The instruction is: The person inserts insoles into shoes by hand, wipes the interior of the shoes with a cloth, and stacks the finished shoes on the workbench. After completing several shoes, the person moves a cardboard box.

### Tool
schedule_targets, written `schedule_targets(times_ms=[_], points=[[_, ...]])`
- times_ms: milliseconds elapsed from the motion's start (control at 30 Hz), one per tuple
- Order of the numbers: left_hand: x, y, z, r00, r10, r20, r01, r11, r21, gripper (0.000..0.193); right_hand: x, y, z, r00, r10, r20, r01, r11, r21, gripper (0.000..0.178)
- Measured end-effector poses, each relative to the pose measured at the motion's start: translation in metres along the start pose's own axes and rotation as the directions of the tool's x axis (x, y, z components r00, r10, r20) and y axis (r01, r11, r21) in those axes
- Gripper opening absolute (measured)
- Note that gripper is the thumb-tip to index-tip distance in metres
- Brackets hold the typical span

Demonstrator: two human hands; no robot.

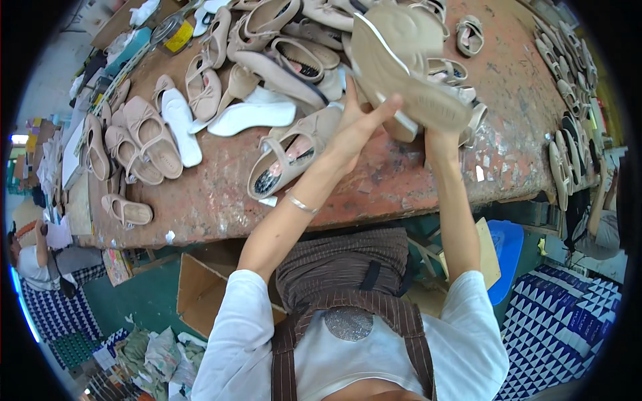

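Note:
Over the near part of the worktable, my two hands hold beige shoes up, soles showing. My right hand (441, 142) is under the heel end of one beige shoe (438, 108); its fingers are mostly hidden behind the sole. My left hand (361, 127) is at a second beige shoe (374, 57), thumb across it and index finger stretched up along its side. The two shoes overlap, and their far ends are somewhat blurred. Just left of my left wrist, a beige strap shoe (284, 157) with a patterned inside lies on the table.
Many beige shoes (150, 137) and white insoles (251, 119) crowd the worn reddish table (221, 207). A tin (175, 33) stands far left. More shoes line the right (565, 160). Below are a cardboard box (200, 287) and a blue bin (505, 257). Other people sit at both sides.

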State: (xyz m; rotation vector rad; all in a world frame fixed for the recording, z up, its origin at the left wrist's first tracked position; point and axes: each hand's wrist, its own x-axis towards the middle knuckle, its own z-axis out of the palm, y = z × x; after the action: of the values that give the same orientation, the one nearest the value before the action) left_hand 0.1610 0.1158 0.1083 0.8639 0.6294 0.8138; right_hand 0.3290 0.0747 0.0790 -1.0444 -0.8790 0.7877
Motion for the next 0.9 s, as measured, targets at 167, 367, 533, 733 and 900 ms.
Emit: schedule_targets(times_ms=[167, 367, 533, 733, 900], points=[[0.075, 0.016, 0.027, 0.995, -0.072, 0.076, 0.102, 0.822, -0.561, 0.070, 0.013, -0.041, -0.034, 0.991, 0.019, 0.130, -0.008, 0.996, -0.085, 0.021], [0.148, 0.037, 0.037, 0.999, -0.008, -0.040, -0.017, 0.792, -0.610, 0.034, 0.031, -0.054, -0.083, 0.978, -0.026, -0.208, 0.022, 1.000, -0.020, 0.020], [0.188, 0.064, 0.005, 0.974, 0.082, -0.209, -0.164, 0.897, -0.411, 0.039, 0.041, -0.072, -0.132, 0.902, -0.105, -0.419, 0.124, 0.992, 0.018, 0.026], [0.131, 0.080, -0.029, 0.809, 0.568, -0.154, -0.267, 0.587, 0.764, 0.031, -0.004, -0.104, -0.156, 0.999, 0.030, 0.028, -0.038, 0.935, 0.354, 0.072], [-0.055, 0.034, -0.074, 0.568, 0.813, 0.128, -0.084, -0.097, 0.992, 0.032, -0.050, -0.079, -0.167, 0.995, 0.027, 0.097, -0.058, 0.940, 0.336, 0.038]])
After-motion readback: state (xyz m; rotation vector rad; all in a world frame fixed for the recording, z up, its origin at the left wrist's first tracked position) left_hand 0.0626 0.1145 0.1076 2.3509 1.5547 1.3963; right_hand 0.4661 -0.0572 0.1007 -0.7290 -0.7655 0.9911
